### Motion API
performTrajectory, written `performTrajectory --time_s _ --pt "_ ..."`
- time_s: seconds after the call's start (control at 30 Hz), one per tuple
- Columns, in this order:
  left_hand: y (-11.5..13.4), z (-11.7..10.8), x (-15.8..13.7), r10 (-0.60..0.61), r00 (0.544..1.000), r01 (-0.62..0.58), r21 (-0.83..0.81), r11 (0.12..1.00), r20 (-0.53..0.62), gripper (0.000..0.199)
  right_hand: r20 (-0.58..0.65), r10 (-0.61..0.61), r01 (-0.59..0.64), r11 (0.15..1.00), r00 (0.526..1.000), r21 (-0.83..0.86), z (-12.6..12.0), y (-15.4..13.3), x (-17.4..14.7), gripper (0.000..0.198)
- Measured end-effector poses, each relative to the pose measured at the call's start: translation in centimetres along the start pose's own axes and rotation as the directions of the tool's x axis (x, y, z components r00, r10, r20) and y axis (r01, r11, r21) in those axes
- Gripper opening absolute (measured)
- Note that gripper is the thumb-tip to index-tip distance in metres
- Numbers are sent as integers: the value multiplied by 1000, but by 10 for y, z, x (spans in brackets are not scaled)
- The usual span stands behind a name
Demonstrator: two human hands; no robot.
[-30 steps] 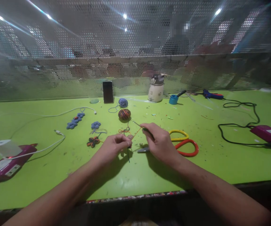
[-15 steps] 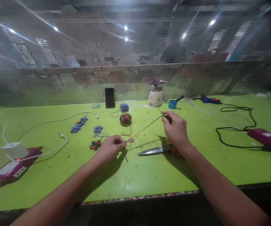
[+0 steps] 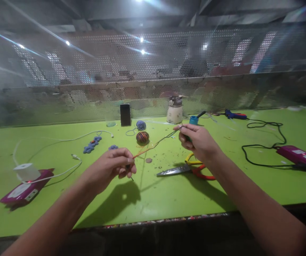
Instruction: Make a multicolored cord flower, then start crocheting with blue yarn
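A multicoloured strand of yarn point(image 3: 157, 144) stretches in the air between my hands. My left hand point(image 3: 117, 165) is closed on its lower end, pinching it between thumb and fingertips; a short dark end pokes out below. My right hand point(image 3: 199, 138), higher and farther right, grips a thin crochet hook point(image 3: 181, 127) with the yarn looped at its tip; its green handle is mostly hidden in the fingers. Behind the strand sits the multicoloured yarn ball point(image 3: 142, 137), with a blue yarn ball point(image 3: 141, 125) beyond it. Scissors point(image 3: 173, 171) lie below my right hand.
Blue crocheted flowers point(image 3: 92, 144) lie at left, another point(image 3: 113, 147) partly behind my left hand. Purple power strips point(image 3: 26, 190) with cables stand at both sides. A phone point(image 3: 125, 115), a jar point(image 3: 174, 112), a blue container point(image 3: 194, 120) and a glue gun point(image 3: 234, 114) line the back.
My left hand has lifted off the table and moved slightly left, drawing the yarn up. The strand by my right hand now looks doubled. The view has tilted up a little.
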State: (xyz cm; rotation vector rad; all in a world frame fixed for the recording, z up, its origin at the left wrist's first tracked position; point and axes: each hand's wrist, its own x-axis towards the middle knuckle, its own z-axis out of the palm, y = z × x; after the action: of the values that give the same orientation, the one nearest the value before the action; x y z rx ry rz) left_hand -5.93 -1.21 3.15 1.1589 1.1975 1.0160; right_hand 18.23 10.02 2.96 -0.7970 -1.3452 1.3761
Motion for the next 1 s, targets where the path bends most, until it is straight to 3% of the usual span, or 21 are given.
performTrajectory --time_s 0.17,0.4,0.6,0.73,0.83,1.0 --pt "-17 5 -14 -27 1000 27 -19 999 6 12 91 109 -102 992 990 -74 7 14 5 17" --pt "-30 8 -12 -40 999 38 -52 998 -24 14 -30 141 -144 983 989 -115 -5 18 23 15" --pt "-50 7 16 23 998 -6 269 963 -62 9 8 223 -221 970 975 -98 -3 20 24 33" --pt "-60 5 37 24 998 18 633 774 -57 6 48 252 -251 968 966 -30 4 17 25 28" --pt "-61 6 48 102 990 -1 720 694 -97 7 47 243 -243 970 969 5 8 18 27 23" --pt "-60 11 63 177 976 -20 756 654 -128 10 86 267 -269 963 960 9 12 22 36 19"
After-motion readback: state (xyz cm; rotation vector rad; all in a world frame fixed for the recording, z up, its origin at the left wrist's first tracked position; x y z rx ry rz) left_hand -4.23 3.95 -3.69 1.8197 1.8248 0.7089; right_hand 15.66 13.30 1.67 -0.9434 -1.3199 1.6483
